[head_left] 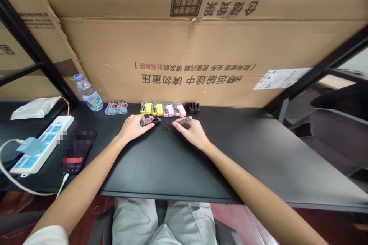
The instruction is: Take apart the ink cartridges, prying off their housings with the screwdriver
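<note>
A: Small clear-and-red plastic gadget, boxy, pinched in the left hand, fingers closed round it, just off the black table. A short black piece sticks out on its thumb side, probably being fitted there.

B: Right hand?

A: Closed on a slim purple stick-shaped part, tip aimed towards the left hand. Tiny black round parts lie scattered between the two hands, within easy fingertip reach.

B: Beyond the knuckles?

A: A row against the cardboard wall: two clear units, yellow ones, pink ones, black clips. Sorted by colour, seemingly kept out of the way.

B: Room to move?

A: Plenty behind both wrists, bare table to the near edge. Outside the left forearm: a phone on charge, a white power strip, a water bottle. Outside the right hand, open surface.
</note>
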### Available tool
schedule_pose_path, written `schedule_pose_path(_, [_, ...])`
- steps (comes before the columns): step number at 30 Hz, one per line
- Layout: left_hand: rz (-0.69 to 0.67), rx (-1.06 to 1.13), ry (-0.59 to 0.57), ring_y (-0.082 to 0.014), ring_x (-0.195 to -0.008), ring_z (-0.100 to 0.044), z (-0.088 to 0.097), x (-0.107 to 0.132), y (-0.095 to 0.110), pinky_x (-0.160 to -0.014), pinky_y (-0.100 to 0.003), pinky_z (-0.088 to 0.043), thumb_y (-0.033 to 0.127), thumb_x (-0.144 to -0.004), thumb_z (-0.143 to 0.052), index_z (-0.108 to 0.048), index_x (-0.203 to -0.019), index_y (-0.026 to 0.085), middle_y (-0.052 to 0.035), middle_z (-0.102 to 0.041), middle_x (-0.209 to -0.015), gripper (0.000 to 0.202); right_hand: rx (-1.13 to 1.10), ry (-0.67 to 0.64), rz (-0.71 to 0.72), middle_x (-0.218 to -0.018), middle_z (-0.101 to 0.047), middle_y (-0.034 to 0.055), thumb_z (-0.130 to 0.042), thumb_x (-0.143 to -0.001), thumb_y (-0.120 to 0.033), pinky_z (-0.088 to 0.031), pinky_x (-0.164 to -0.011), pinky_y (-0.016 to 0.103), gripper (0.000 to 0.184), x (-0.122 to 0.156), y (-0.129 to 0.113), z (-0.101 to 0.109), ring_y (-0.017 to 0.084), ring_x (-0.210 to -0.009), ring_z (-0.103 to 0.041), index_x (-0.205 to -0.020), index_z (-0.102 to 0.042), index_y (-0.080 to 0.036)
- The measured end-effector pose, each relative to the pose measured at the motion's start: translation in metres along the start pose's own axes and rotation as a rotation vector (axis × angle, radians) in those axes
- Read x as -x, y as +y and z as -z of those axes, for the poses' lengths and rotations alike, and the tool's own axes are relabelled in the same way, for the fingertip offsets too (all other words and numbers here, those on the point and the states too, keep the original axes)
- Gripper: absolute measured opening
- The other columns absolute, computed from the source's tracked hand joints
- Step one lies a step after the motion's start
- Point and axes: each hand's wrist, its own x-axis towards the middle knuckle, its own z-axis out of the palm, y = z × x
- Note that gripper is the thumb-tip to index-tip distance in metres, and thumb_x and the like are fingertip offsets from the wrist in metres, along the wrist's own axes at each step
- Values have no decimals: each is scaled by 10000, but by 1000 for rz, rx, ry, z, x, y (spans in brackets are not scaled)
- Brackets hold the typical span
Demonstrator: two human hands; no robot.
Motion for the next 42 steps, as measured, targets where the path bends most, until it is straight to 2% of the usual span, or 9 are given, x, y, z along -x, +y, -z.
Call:
schedule_pose_path(4, [24, 40, 11, -248, -823, -766, 0, -1, 3, -807, -324, -564, 466, -881, -805, -783, -1077, 239, -57, -822, -928, 300, -57, -19, -34, -988, -842, 85, -738, -931, -511, -622, -838, 416, 324, 2, -2, -3, 274, -845, -792, -1031, -820, -214])
schedule_pose_path(7, [45, 89, 1, -223, -803, -751, 0, -1, 5, -816, -327, -560, 458, -909, -778, -726, -1143, 238, -45, -818, -970, 325, -40, -55, -26, -951, -845, 75, -736, -933, -485, -621, -857, 420, 283, 2, -3, -5, 277, -850, -798, -1001, -820, -223])
schedule_pose_path(10, [51, 160, -9, -208, -765, -729, -2, -1, 5, -783, -328, -566, 461, -921, -764, -672, -1180, 214, -47, -809, -965, 369, -39, 28, -36, -981, -843, 90, -747, -921, -489, -610, -880, 430, 292, 1, -3, -3, 290, -888, -791, -961, -820, -209])
schedule_pose_path(13, [35, 254, -11, -223, -873, -752, -4, -2, 4, -836, -341, -591, 436, -911, -775, -656, -1146, 189, -79, -805, -1040, 362, -68, 142, -50, -992, -828, 101, -704, -963, -533, -589, -916, 438, 362, -1, -6, 3, 298, -946, -774, -1014, -817, -194])
schedule_pose_path(19, [55, 490, -62, -263, -1001, -789, -11, -1, 7, -976, -424, -625, 446, -863, -817, -695, -1091, 180, -107, -811, -1144, 371, 79, 263, 216, -1264, -706, 117, -581, -1062, -405, -532, -1061, 465, 272, -2, -9, 8, 298, -1215, -680, -1024, -793, -240])
schedule_pose_path(24, [54, 692, -109, -295, -1087, -791, -20, 2, 15, -1039, -466, -620, 490, -851, -835, -726, -1128, 172, -128, -811, -1208, 436, 84, 52, 276, -1295, -651, 130, -585, -1065, -344, -601, -888, 413, 202, 4, -13, 2, 282, -1174, -682, -1088, -764, -253])
schedule_pose_path(30, [52, 754, -200, -273, -1010, -801, -28, 5, 17, -980, -432, -638, 514, -838, -847, -727, -1114, 160, -116, -818, -1157, 465, 37, -159, 338, -1260, -663, 116, -673, -1030, -359, -594, -902, 413, 124, 8, -11, -5, 234, -982, -686, -1015, -700, -240])
schedule_pose_path(35, [30, 734, -218, -240, -909, -782, -29, 3, 14, -789, -354, -653, 570, -889, -780, -725, -1152, 152, -110, -808, -1112, 497, -20, -194, 315, -1109, -701, 89, -685, -1024, -442, -565, -852, 368, 217, 7, -9, -8, 205, -876, -653, -995, -706, -229])
schedule_pose_path(42, [-10, 747, -246, -216, -873, -763, -26, 5, 20, -772, -337, -640, 535, -926, -754, -712, -1178, 155, -111, -801, -1124, 458, -125, -135, 73, -873, -705, 23, -631, -1026, -524, -501, -669, 289, 318, 7, -19, -3, 161, -682, -577, -1025, -713, -216])
